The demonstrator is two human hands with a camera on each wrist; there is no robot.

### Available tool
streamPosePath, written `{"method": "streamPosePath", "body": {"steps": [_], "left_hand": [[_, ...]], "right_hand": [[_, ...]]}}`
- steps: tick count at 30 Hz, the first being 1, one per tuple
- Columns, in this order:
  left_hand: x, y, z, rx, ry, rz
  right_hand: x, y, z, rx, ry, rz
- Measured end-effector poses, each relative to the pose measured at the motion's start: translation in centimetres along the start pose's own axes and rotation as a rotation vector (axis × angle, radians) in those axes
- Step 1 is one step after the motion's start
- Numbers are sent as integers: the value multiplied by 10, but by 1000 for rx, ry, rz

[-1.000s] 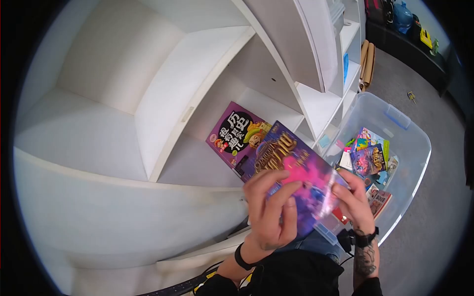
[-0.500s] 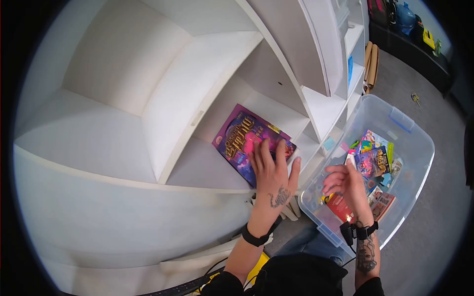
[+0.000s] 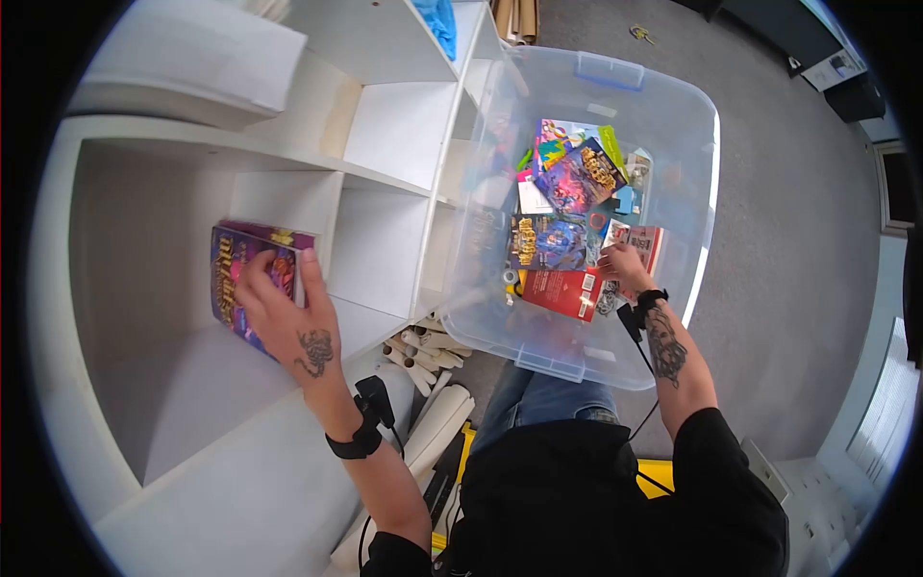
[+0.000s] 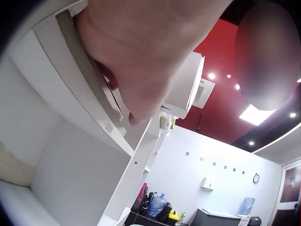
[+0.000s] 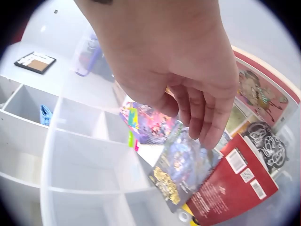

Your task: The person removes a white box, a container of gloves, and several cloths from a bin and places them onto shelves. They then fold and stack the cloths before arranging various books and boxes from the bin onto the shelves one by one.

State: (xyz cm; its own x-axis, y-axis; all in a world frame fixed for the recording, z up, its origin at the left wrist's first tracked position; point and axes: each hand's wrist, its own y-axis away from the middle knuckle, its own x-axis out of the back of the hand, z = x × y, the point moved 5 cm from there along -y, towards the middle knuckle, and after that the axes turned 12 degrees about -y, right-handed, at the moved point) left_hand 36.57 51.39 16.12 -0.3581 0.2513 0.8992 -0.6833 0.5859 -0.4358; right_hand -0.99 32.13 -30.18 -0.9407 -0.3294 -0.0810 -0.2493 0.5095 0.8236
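Observation:
My left hand point(image 3: 288, 313) rests on a purple book point(image 3: 227, 274) with gold lettering, which lies over a magenta-edged book point(image 3: 274, 231) in a white shelf compartment. Its fingers spread over the cover, with the thumb by the right edge. In the left wrist view the cabinet hides most of that hand's fingers. Inside a clear plastic bin point(image 3: 466, 303), my right hand point(image 3: 630, 266) hangs with loosely bent fingers. Its fingertips are right at the edge of a dark blue book point(image 5: 176, 165) with a gold title. A red book point(image 5: 235, 183) lies beside that one.
Another purple book point(image 3: 577, 178) and several colourful ones lie farther back in the bin. White rolls point(image 3: 418, 356) stand below the cabinet, near the bin's front left corner. A white box point(image 3: 183, 58) sits above the left compartment. Keys point(image 3: 641, 36) lie on the grey floor.
The purple book went from both hands into the shelf onto the magenta book. My right hand let go of it and moved down into the bin. The head view has turned right.

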Motion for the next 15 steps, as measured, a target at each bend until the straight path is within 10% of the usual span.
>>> {"method": "streamPosePath", "body": {"steps": [6, 15], "left_hand": [[-9, 3, 6, -29, -199, -3], [-8, 2, 14, -48, -233, -29]], "right_hand": [[-2, -89, 86, 107, 350, 73], [-42, -110, 67, 86, 256, 150]]}}
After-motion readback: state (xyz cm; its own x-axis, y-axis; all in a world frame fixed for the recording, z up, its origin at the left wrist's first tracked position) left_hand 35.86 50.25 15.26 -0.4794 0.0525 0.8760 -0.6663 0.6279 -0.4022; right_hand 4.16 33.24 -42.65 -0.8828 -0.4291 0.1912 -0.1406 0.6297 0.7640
